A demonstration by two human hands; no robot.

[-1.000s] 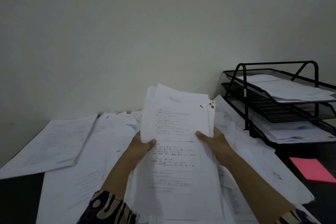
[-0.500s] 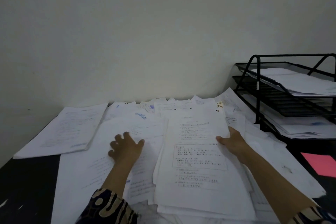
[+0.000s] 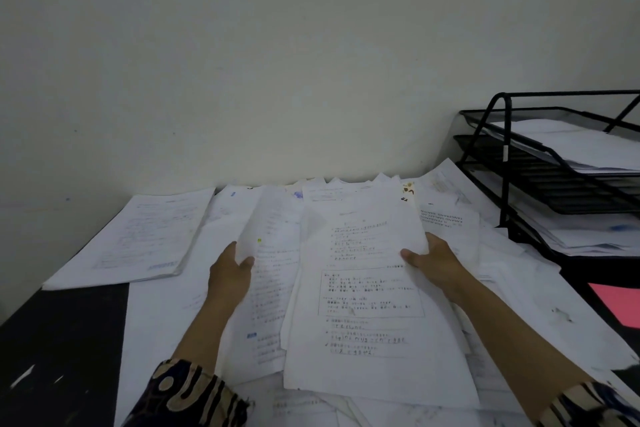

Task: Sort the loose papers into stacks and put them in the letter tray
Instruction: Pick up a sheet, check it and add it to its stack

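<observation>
stack: loose bundle of printed sheets (image 3: 367, 288) on the desk, centre-right, edges fanned and not squared
handling: light, floppy, slick sheet on sheet. My read: it sags if lifted by 1 corner and the lower sheets slide out
right hand (image 3: 433, 262): pinches the stack's right edge about halfway up, thumb on top, fingers hidden beneath
left hand (image 3: 230, 267): pinches 1 separate sheet (image 3: 263, 246), which curls up from the pile beside the stack; thumb in front, fingers behind
stack vs grip: almost all of it lies left of and nearer than the right hand's pinch; the left edge has no support
where to hold: both long edges near the middle, thumbs on top, then tap square on the desk
letter tray (image 3: 502, 184): black mesh, 3 tiers, far right, well apart from the stack; top and bottom tiers hold paper, middle looks bare
risk: a 1-hand carry probably fans the bundle out
</observation>
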